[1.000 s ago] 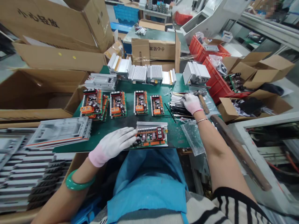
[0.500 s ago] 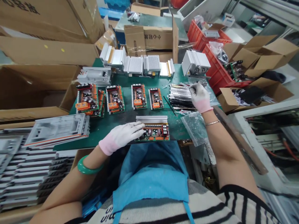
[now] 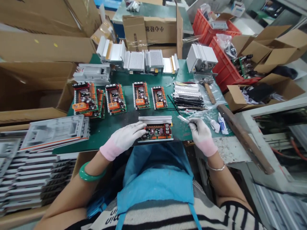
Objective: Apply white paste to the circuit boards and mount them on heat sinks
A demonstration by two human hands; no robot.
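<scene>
Green surface (image 3: 107, 134): one circuit board (image 3: 155, 131) against a heat sink (image 3: 155, 119), other boards (image 3: 141, 95) without.
Hands apart: left hand (image 3: 122, 140) resting on it, right hand (image 3: 200, 134) pinching a metal strip (image 3: 183, 119).

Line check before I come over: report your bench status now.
Left hand gloved, against circuit board. Right hand pinching shiny metal strip. Hammer lying beyond right hand, not blocking.

小心轻放 on cardboard ctn (image 3: 153, 31)

Gloved left hand (image 3: 122, 140) flat, palm down; gloved right hand (image 3: 200, 135) pinched shut.
</scene>
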